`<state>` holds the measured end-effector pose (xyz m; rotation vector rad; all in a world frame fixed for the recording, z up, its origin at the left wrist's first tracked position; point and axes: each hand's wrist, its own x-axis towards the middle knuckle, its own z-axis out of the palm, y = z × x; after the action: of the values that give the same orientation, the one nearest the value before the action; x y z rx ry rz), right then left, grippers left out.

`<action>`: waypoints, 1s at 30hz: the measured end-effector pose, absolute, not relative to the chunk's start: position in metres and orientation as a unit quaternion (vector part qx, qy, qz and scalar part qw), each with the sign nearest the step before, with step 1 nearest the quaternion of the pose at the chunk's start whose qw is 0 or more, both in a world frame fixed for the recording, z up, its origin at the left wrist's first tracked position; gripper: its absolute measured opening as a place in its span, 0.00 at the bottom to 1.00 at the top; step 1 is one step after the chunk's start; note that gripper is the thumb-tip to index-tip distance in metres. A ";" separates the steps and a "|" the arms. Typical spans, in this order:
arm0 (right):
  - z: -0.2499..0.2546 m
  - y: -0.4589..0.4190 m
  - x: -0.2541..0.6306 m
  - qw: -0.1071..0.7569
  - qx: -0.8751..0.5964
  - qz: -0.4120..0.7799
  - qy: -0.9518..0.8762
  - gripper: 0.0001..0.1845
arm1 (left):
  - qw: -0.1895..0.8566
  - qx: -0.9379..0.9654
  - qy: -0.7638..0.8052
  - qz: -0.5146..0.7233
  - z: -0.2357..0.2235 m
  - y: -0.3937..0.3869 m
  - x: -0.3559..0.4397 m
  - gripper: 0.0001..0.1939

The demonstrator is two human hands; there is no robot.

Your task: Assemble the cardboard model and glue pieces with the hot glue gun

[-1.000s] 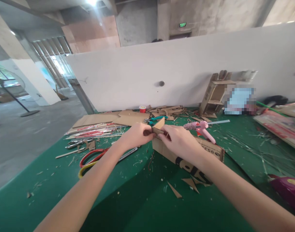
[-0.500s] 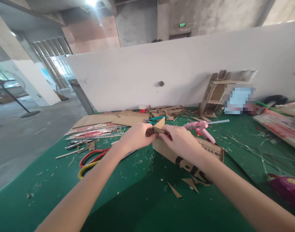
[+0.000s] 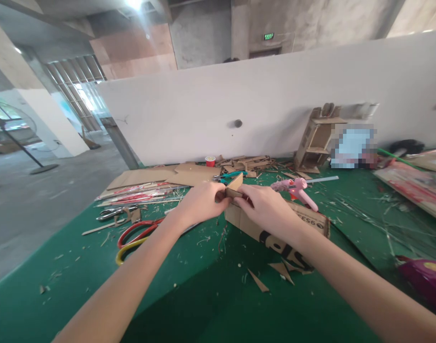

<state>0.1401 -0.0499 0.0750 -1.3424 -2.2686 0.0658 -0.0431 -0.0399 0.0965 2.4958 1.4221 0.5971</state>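
Note:
Between my two hands is a small folded cardboard piece point(image 3: 235, 184), its upright flap pointing up and away from me. My left hand point(image 3: 203, 200) pinches its left end, and my right hand point(image 3: 257, 200) grips its right side with thumb and fingers. Both hands are just above the far left end of a cardboard box point(image 3: 246, 224) with black printing, partly covered by my right hand and forearm. Whether the small piece touches the box is hidden by my fingers. A pink glue gun point(image 3: 296, 186) with a glue stick in it lies just beyond my right hand.
Red-and-yellow-handled scissors point(image 3: 132, 240) lie left, near my forearm. Behind are teal-handled pliers point(image 3: 235, 176), a red cup point(image 3: 210, 162), cardboard sheets point(image 3: 150, 176) and scraps. A cardboard shelf model point(image 3: 316, 140) stands back right. A purple object point(image 3: 425, 281) sits at right; a white partition point(image 3: 189, 114) rises behind.
Almost nothing differs. Both hands keep their hold on the cardboard piece, with only a very slight shift; a little more of the box's black print shows beside my right forearm.

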 end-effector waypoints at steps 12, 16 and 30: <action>0.075 -0.051 0.141 0.256 -0.504 0.018 -0.825 0.12 | 0.339 0.837 0.382 0.195 0.096 -0.025 -0.062 0.12; 0.075 -0.051 0.141 0.257 -0.502 0.019 -0.825 0.12 | 0.391 0.831 0.353 0.179 0.098 -0.024 -0.067 0.17; 0.076 -0.049 0.141 0.264 -0.509 0.042 -0.819 0.13 | 0.340 0.831 0.392 0.200 0.092 -0.021 -0.062 0.12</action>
<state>0.1413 -0.0494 0.0760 -1.3750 -2.2131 0.1141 -0.0616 -0.0208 0.0916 2.1622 1.0212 0.5196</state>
